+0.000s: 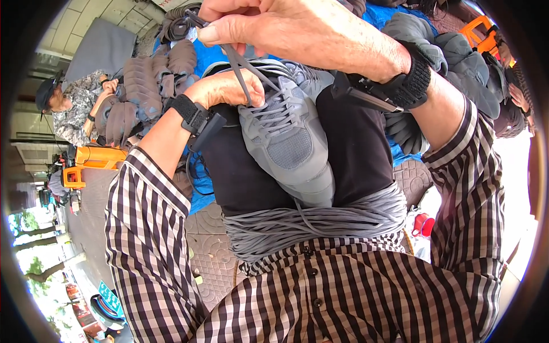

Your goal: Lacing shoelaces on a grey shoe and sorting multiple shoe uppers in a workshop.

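Note:
A grey sneaker (289, 151) rests on my lap between my dark-trousered thighs, its toe pointing toward me. Its grey laces criss-cross over the tongue. Above the shoe, my right hand (271, 26) pinches a grey shoelace (236, 71) between thumb and fingers and holds it up taut from the eyelets. My left hand (229, 88) is closed at the left edge of the lacing, gripping the sneaker there; its fingertips are partly hidden. A thick bundle of loose grey shoelaces (320, 220) lies across my waist, with one strand running up onto the toe.
Stacks of grey shoes (143, 83) stand at the left on a blue sheet (200, 200), near another person (77, 108). More grey shoes (466, 63) are piled at the right. Orange stools (100, 157) stand at the left; a red object (423, 224) lies right of my waist.

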A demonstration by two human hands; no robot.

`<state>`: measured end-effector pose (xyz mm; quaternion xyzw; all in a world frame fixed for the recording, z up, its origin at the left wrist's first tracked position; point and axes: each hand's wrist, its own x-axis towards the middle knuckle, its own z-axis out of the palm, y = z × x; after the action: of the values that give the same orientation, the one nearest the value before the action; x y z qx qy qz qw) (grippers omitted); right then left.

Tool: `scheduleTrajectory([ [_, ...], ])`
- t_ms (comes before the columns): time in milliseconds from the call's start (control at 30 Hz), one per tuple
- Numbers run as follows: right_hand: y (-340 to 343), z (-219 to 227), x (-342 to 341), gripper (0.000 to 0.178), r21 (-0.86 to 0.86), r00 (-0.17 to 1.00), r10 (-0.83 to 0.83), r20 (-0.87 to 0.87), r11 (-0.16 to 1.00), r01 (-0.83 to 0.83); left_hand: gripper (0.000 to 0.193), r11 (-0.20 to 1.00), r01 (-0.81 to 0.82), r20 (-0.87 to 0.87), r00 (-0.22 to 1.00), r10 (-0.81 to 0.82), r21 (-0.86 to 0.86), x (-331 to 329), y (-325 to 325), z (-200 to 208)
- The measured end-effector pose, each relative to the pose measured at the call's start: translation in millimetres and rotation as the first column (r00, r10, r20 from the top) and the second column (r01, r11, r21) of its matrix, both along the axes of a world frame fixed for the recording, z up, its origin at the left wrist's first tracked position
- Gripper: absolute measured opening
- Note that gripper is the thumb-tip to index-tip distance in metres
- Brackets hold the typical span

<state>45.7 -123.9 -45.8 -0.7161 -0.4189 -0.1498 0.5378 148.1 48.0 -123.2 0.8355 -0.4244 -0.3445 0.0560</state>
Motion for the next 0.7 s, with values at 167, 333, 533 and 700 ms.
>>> scheduleTrajectory([
  [167, 2, -2, 2, 0.036, -0.030, 0.988, -0.061, 0.143, 0.997, 0.066, 0.024, 0.999, -0.040, -0.058, 0.998, 0.040, -0.009, 5, 0, -9],
  [333, 0, -3, 2, 0.034, -0.023, 0.998, -0.046, -0.046, 0.999, 0.045, 0.017, 0.965, -0.153, -0.206, 0.973, 0.109, -0.214, 8, 6, -27],
  [533, 19, -11, 18, 0.031, 0.075, 0.983, 0.042, 0.179, 0.996, -0.056, 0.008, 0.623, -0.103, -0.116, 0.993, 0.019, -0.776, -1, 14, -59],
  [700, 19, -1, 16, 0.030, -0.031, 0.960, -0.021, 0.280, 0.999, 0.031, 0.008, 0.807, -0.155, -0.189, 0.980, 0.055, -0.570, -3, 11, -33],
])
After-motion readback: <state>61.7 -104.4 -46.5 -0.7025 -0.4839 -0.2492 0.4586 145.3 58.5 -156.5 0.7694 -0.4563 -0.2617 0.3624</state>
